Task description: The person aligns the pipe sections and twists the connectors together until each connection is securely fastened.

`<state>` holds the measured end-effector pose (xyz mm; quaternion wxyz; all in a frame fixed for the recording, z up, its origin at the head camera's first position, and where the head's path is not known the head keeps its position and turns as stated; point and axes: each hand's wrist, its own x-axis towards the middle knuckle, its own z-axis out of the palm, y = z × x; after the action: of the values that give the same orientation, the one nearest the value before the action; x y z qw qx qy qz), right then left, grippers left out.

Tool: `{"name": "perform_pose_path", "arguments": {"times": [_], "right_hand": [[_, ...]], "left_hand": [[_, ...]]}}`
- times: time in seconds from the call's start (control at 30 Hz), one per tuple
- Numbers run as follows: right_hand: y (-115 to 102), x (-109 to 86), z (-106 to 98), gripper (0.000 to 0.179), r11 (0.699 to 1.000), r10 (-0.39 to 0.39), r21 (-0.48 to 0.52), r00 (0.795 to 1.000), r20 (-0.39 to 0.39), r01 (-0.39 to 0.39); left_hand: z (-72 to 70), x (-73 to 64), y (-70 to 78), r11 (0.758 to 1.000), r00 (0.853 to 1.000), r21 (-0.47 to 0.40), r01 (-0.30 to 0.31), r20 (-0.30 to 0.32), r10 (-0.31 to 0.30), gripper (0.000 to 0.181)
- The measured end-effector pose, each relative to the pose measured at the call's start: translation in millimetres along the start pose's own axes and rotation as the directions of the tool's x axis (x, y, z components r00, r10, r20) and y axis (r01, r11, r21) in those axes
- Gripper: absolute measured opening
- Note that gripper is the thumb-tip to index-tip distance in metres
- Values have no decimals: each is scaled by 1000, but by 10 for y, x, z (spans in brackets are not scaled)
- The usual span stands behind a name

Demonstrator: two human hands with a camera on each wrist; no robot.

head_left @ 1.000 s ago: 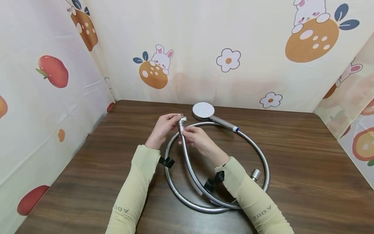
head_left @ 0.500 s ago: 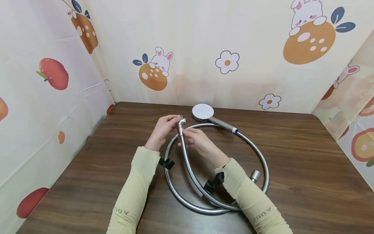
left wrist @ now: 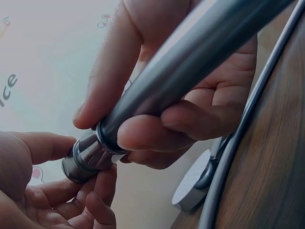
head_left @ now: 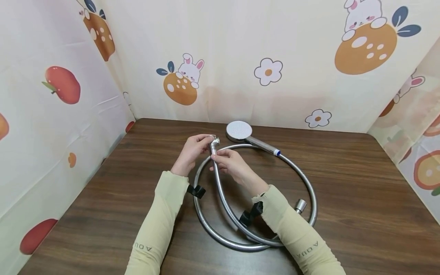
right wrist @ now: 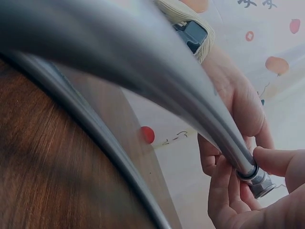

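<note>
A flexible metal shower hose [head_left: 312, 194] lies looped on the table, one end raised between both hands. My left hand [head_left: 189, 156] pinches the chrome fitting [left wrist: 85, 160] at that end, thumb on one side and fingers on the other. Just below, my right hand [head_left: 237, 170] grips the smooth metal sleeve [left wrist: 157, 78] with thumb and fingers, the thumb crossing its front. In the right wrist view, part of my left hand is hidden behind the hose. Behind the hands lies a hand shower [head_left: 239, 131], white spray face up, a blue band [head_left: 276, 152] at its handle end.
A metal cone-shaped end [head_left: 300, 206] rests inside the hose loop near my right sleeve [head_left: 299, 233]. The dark wooden table [head_left: 361, 183] ends at a printed curtain [head_left: 292, 91] behind and at both sides. Each wrist carries a small black camera [head_left: 196, 191].
My right thumb has shifted left across the front of the hose sleeve. My left hand keeps its pinch on the fitting, and the hand shower lies as before.
</note>
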<state>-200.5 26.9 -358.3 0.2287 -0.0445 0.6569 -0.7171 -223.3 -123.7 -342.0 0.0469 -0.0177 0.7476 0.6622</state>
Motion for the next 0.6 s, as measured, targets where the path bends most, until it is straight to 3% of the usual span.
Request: {"name": "perform_pose_path", "arguments": {"times": [0.6], "right_hand": [[-26, -23, 7, 31, 1000, -3, 1, 999, 39, 3]], "left_hand": [[-6, 20, -23, 1000, 1000, -5, 17, 5, -17, 31]]}}
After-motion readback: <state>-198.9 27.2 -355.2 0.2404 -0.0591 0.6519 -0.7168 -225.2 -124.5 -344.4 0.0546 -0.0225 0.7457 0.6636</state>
